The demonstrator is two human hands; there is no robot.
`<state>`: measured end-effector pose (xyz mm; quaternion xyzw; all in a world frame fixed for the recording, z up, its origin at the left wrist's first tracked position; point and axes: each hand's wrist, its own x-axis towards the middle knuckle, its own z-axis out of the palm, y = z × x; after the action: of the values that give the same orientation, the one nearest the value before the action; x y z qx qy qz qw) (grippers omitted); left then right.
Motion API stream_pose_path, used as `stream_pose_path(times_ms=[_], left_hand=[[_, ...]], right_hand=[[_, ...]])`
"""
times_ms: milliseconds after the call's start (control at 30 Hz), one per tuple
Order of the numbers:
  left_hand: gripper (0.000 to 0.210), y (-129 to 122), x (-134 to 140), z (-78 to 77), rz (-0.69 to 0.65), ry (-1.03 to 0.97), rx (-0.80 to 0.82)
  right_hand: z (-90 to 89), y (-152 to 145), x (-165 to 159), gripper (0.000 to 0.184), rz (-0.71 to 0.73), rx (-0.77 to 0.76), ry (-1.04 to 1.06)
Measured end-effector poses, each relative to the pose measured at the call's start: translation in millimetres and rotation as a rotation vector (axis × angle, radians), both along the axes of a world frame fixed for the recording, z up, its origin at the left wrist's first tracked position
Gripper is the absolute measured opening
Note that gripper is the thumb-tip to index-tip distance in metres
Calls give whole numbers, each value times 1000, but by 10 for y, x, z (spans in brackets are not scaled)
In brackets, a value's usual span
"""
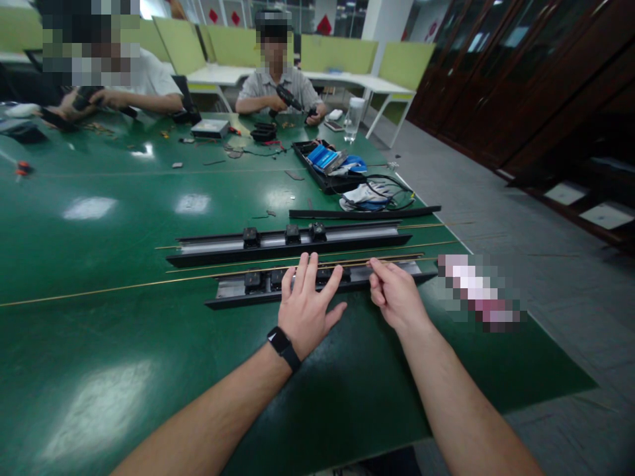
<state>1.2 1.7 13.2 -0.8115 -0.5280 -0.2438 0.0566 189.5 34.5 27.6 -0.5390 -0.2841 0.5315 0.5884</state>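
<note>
My left hand point(308, 301), with a black watch point(280, 340) on its wrist, lies with fingers spread over the near black channel point(231, 303). Several small black blocks point(253, 282) sit inside that channel; some are partly hidden behind my fingers. Thumb and forefinger of my right hand point(394, 291) are closed on a thin golden strip point(149, 283) at the channel's right part. This strip stretches far out to the left along the table. Just beyond lies a second black channel point(347, 241) holding three black blocks point(292, 234), with another thin golden strip point(288, 256) between the two.
A black bar point(364, 212) lies farther back on the green table point(124, 370). Behind it are gloves point(364, 195), a cable and a black tray point(303, 158) with blue items. Two people sit across, one with a power drill point(288, 97). A clear cup point(353, 120) stands near the right edge.
</note>
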Motion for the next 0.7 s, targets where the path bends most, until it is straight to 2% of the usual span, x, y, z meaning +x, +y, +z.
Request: stream_pose_path(times_ms=[700], left_hand=[[69, -8, -2, 13, -2, 2, -11]], right_hand=[[26, -9, -15, 30, 9, 1, 3]])
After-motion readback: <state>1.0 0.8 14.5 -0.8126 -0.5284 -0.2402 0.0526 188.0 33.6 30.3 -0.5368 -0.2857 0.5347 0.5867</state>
